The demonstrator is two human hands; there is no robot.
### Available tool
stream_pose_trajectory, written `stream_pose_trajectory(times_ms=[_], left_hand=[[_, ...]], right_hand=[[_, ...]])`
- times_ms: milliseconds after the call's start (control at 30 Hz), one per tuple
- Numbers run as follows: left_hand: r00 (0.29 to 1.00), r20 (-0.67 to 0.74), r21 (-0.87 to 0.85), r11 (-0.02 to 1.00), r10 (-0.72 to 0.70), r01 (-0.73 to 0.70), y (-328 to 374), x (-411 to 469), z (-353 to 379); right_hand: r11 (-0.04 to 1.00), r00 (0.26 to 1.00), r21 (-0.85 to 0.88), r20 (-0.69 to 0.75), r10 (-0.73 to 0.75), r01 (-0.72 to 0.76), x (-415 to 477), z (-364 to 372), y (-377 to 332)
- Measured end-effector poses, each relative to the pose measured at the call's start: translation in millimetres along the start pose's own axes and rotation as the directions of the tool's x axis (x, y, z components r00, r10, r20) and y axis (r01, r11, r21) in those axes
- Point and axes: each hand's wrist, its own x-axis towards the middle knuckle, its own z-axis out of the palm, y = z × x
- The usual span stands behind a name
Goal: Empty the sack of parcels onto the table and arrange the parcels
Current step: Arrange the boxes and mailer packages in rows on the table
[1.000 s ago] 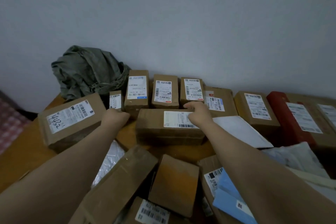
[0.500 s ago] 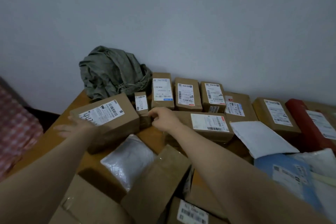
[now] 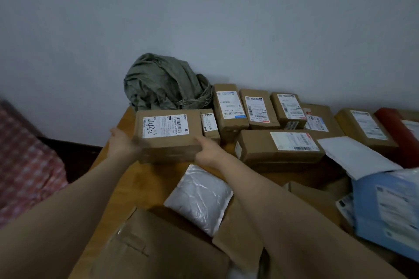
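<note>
Head view: left-hand grip [image 3: 122, 145] and right-hand grip [image 3: 207, 150] clasp labelled box [image 3: 167, 136]; arranging step; next, square it beside far-edge parcel row [image 3: 256, 108].

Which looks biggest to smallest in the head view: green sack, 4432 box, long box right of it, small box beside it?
1. green sack
2. 4432 box and long box: too alike to rank; the held one may sit nearer the camera.
3. small box, clearly smallest.

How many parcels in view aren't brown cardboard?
4: silver-grey plastic mailer front centre, flat white envelope right of the long brown box, blue parcel at the right edge, red box far right at the back. Others may be hidden.
</note>
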Motion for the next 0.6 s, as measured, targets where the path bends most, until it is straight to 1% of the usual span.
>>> stream_pose_trajectory(times_ms=[33, 100, 167, 200, 233, 267, 300, 333, 367, 400, 467, 500, 533, 600], left_hand=[[1.0, -0.004, -0.03, 1.0, -0.004, 0.004, -1, -6, -2], [1.0, -0.006, 0.0, 1.0, -0.025, 0.025, -6, -19, -3], [0.997, 0.051, 0.143, 0.989, -0.052, 0.044, -15, -33, -4], [0.991, 0.122, 0.25, 0.968, -0.055, 0.023, -20, -38, -4], [0.968, 0.241, 0.344, 0.939, -0.063, -0.025, -23, -43, -3], [0.911, 0.402, 0.411, 0.907, -0.09, -0.092, -27, -54, -4], [0.818, 0.558, 0.464, 0.87, -0.14, -0.168, -30, -66, -5], [0.721, 0.664, 0.512, 0.824, -0.198, -0.245, -33, -77, -6], [0.659, 0.711, 0.562, 0.762, -0.246, -0.322, -38, -88, -7], [0.651, 0.715, 0.616, 0.67, -0.254, -0.415, -45, -96, -6], [0.724, 0.665, 0.712, 0.448, -0.182, -0.541, -64, -110, -1], [0.734, 0.665, 0.724, 0.355, -0.137, -0.591, -75, -116, 1], [0.722, 0.684, 0.715, 0.29, -0.103, -0.636, -86, -122, 2], [0.706, 0.707, 0.697, 0.21, -0.042, -0.686, -102, -131, 2]], right_hand=[[1.0, 1.0, 0.001, 0.005, -0.013, 0.013, -6, 2, 1], [0.999, 0.999, -0.022, -0.02, -0.033, 0.033, -20, 4, 2], [0.994, 0.999, -0.106, -0.042, -0.018, 0.014, -43, 3, 5], [0.987, 0.999, -0.16, -0.035, -0.004, -0.001, -50, 3, 8], [0.976, 1.0, -0.219, -0.026, -0.002, -0.004, -56, 3, 9], [0.967, 1.0, -0.256, -0.013, 0.017, -0.02, -67, 6, 11], [0.967, 0.999, -0.255, 0.017, 0.03, -0.024, -79, 11, 14], [0.969, 0.997, -0.245, 0.061, 0.05, -0.034, -91, 18, 15], [0.968, 0.992, -0.248, 0.108, 0.062, -0.033, -104, 28, 17], [0.955, 0.985, -0.295, 0.156, 0.077, -0.028, -113, 39, 18], [0.883, 0.972, -0.47, 0.209, 0.106, 0.005, -132, 60, 19], [0.844, 0.966, -0.536, 0.227, 0.121, 0.02, -141, 68, 18], [0.826, 0.966, -0.563, 0.228, 0.126, 0.025, -149, 74, 18], [0.789, 0.966, -0.612, 0.229, 0.116, 0.051, -162, 87, 19]])
